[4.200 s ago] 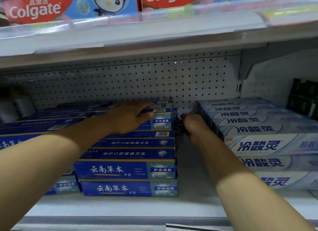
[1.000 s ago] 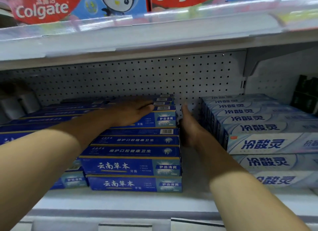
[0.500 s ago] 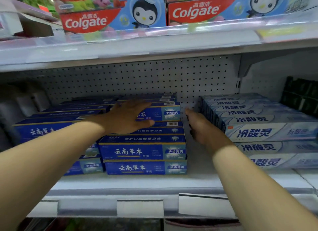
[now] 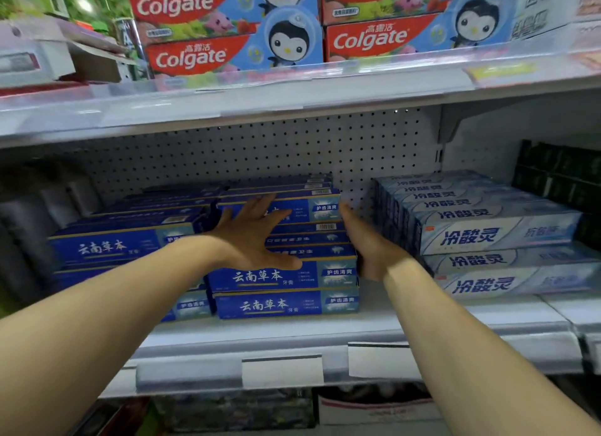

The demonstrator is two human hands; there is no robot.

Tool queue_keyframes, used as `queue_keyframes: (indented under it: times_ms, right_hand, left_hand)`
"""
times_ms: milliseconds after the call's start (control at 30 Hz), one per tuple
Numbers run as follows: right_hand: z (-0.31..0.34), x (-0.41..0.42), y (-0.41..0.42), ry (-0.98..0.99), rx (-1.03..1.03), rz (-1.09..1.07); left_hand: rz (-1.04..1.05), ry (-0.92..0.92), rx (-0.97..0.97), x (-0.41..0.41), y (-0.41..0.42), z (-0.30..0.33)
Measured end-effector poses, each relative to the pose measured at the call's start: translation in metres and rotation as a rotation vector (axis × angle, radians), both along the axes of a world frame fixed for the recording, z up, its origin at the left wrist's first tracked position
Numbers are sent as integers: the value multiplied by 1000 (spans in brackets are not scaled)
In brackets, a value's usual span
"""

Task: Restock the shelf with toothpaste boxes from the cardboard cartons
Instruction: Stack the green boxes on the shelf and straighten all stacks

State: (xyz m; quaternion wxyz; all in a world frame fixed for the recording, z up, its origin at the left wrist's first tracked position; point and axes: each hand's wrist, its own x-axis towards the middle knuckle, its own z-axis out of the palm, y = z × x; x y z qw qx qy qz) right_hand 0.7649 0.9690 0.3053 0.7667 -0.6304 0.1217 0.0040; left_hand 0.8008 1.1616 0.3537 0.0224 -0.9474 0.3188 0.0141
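head view: both hands flat, holding nothing, left hand atop, right hand beside the blue toothpaste boxes; press evenly to square the stack.

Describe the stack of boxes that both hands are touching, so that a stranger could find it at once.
Look at the middle shelf, below the red Colgate boxes. The stack of dark blue boxes stands near its centre, with the left hand flat on it and the right hand against its right end. The pale grey-blue boxes stand to its right.
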Motion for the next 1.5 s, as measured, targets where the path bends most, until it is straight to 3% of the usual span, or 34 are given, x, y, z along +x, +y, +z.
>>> queue_keyframes:
  times_ms: [267, 533, 667, 800, 1000, 1500]
  right_hand:
    - [-15, -30, 6, 4, 9, -91]
    - [-58, 13, 2, 45, -110, -79]
    - [-6, -33, 21, 31, -125, -131]
    - [0, -18, -11, -55, -133, -247]
    - [-6, 8, -26, 23, -52, -299]
    - [-23, 15, -28, 16, 142, 54]
  left_hand:
    - [-44, -163, -27, -20, -6, -25]
    - [32, -105, -85, -23, 0, -32]
    - [22, -96, -90, -23, 3, -28]
    - [-11, -185, -134, -15, -4, -17]
    - [-35, -163, -146, 7, -11, -8]
    - [-27, -257, -174, 42, -39, -8]
